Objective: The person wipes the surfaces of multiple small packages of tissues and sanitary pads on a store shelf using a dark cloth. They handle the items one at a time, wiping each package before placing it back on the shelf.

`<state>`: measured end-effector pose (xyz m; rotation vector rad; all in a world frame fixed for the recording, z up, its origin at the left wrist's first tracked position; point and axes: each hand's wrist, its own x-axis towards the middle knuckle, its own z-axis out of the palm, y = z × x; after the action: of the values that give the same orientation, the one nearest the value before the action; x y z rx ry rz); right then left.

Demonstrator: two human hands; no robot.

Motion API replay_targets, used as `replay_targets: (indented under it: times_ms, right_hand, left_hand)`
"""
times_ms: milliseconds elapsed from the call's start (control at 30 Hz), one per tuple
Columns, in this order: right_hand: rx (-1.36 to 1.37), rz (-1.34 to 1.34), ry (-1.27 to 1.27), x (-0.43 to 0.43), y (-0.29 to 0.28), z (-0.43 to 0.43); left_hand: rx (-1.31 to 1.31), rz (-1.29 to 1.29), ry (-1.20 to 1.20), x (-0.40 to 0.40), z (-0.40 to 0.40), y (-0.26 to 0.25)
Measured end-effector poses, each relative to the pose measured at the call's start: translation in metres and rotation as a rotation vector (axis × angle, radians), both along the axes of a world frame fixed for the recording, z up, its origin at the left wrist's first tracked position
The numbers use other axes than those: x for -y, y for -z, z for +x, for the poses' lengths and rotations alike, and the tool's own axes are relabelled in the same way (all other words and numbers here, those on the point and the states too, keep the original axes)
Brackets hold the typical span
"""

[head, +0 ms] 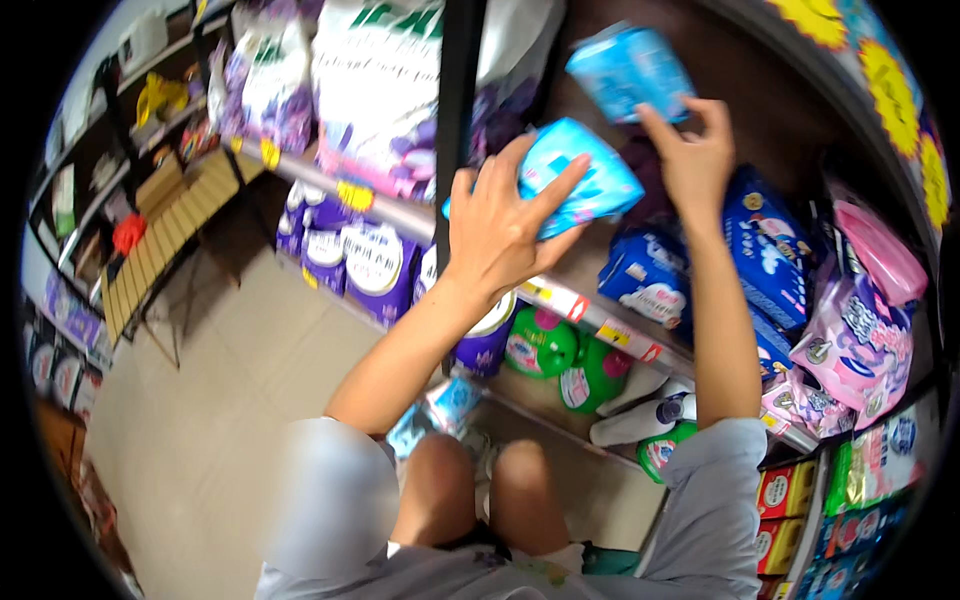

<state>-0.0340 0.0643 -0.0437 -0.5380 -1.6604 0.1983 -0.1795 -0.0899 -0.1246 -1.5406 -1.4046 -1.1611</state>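
My left hand (pixel 510 199) grips a light-blue soft plastic packet (pixel 581 176) above the front edge of a store shelf, near a black upright post. Farther back and to the right, my right hand (pixel 690 139) has its thumb and fingers on the near edge of a second light-blue packet (pixel 630 67), which looks slightly blurred. Its underside is hidden, so whether it rests on the dark shelf board (pixel 750 82) cannot be told. Dark-blue packets (pixel 649 281) stand on the shelf below my right hand. More light-blue packets (pixel 450 401) lie low down, beside my knees.
The black post (pixel 457 112) divides the shelf; large white and purple bags (pixel 379 90) stand left of it. Green bottles (pixel 540 345) and purple packs (pixel 379 270) fill the lower shelf. Pink bags (pixel 862 337) hang over the right side. A slatted bench (pixel 172 240) stands at far left.
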Motion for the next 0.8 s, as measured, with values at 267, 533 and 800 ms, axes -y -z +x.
replay_targets:
  times_ms: [267,533,800]
  right_hand:
    - [0.039,-0.221,-0.425,0.137,0.058,0.043]
    - [0.687,-0.641,-0.424,0.127,0.275,0.01]
    - [0.805,-0.813,-0.311,0.105,0.39,0.015]
  left_hand:
    - [0.233,-0.034,0.123,0.136,-0.056,0.061]
    - [0.836,-0.386,-0.201,0.204,-0.088,0.211]
    - [1.231,-0.416,-0.568,0.227,-0.139,0.335]
